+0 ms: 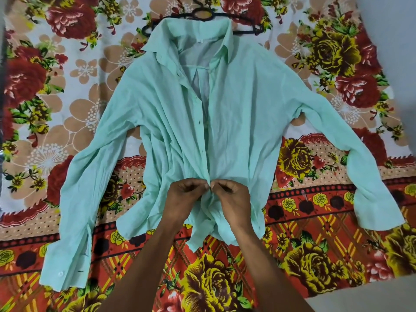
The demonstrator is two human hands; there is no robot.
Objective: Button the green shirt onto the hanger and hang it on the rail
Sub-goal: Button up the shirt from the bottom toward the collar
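Note:
The pale green shirt (243, 113) lies face up on the flowered sheet, sleeves spread to both sides. Its front stands open from the collar down to the chest. A black hanger (245, 30) sits inside the collar, with its hook pointing away from me. My left hand (186, 197) and my right hand (231, 194) meet at the front placket low on the shirt. Both pinch the two fabric edges together at a button. The button itself is hidden by my fingertips. No rail is in view.
A bed sheet (67, 86) with red and yellow flowers covers the whole surface under the shirt. A plain grey surface (371, 298) shows at the bottom right corner, and a pale wall (396, 52) at the right.

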